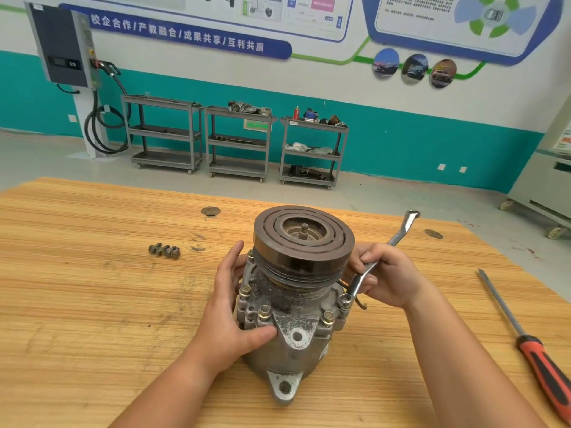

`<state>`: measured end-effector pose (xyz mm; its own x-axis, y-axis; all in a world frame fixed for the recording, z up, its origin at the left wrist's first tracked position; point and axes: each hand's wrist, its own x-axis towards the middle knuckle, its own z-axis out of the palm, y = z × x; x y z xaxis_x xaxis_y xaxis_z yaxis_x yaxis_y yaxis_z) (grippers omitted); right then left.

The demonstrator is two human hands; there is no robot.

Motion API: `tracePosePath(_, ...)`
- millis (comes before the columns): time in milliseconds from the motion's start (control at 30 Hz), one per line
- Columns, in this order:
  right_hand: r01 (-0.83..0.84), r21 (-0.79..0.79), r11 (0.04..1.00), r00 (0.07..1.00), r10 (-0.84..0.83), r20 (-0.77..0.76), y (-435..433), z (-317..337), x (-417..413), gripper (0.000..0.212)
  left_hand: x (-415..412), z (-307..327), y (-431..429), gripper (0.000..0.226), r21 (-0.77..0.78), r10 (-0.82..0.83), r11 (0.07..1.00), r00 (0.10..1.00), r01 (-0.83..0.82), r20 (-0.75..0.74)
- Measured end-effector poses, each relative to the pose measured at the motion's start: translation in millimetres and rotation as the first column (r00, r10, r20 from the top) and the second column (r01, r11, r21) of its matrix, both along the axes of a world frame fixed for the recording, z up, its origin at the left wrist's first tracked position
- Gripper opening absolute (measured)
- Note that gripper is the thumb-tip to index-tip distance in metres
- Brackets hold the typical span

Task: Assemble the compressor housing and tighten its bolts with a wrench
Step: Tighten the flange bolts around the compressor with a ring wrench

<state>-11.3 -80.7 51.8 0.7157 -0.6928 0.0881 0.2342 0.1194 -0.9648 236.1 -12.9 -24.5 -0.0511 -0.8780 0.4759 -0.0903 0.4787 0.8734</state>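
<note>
Upper left of the frame, on a blue wall banner (191, 34), in white characters: 校企合作/产教融合/成果共享/互利共赢. Above it and toward upper right, printed wall posters (312, 7) with lines of text too small and blurred to read. Mid-frame, on the middle grey cart (238, 143), a green label (255, 125), not legible. Far left, on the dark wall-mounted box (61, 32), a small display (63, 62), unreadable.

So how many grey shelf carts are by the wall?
3, side by side along the teal wall: left cart, middle cart, right cart. More may be out of view.
</note>
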Motion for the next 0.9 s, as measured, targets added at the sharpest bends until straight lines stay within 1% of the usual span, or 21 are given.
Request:
tracePosePath(133, 0.003, -0.025, 1.000, 0.999, -0.002, 0.038, 4, -2, -8, 0.017, 0, -1, 0, 0.123, -0.003, -0.007, 1.000, 1.000, 0.007, 0.003)
tracePosePath(233, 0.044, -0.020, 0.999, 0.999, -0.044, 0.030, 8, -4, -12, 0.018, 0, 0, 0, 0.122, 0.000, -0.002, 1.000, 1.000, 0.002, 0.001)
tracePosePath(333, 0.063, -0.052, 0.997, 0.998, -0.063, 0.001, 9, -2, -17, 0.020, -1, 0, -1, 0.122, 0.005, -0.001, 1.000, 1.000, 0.001, 0.001)
tracePosePath(400, 0.038, -0.061, 0.997, 0.999, -0.040, -0.036, 7, 3, -17, 0.020, 0, -1, -1, 0.123, 0.007, 0.000, 1.000, 1.000, 0.000, 0.001)
tracePosePath(567, -0.056, -0.021, 0.998, 0.994, 0.054, -0.098, -3, 11, -3, 0.018, -1, -2, -1, 0.122, -0.002, 0.004, 1.000, 1.000, -0.004, 0.001)
tracePosePath(700, -0.068, -0.005, 0.998, 0.997, 0.068, -0.044, -5, 4, -2, 0.017, 0, -2, -2, 0.121, -0.006, 0.004, 1.000, 1.000, -0.004, 0.009)
tracePosePath(800, 0.004, -0.009, 1.000, 1.000, -0.004, -0.003, 1, 1, -4, 0.016, 0, -2, -2, 0.122, -0.005, 0.004, 1.000, 1.000, -0.004, 0.009)
tracePosePath(900, 0.171, -0.062, 0.983, 0.984, -0.173, -0.030, 13, 2, -7, 0.012, 1, -3, -2, 0.122, -0.004, 0.007, 1.000, 1.000, -0.006, 0.016)
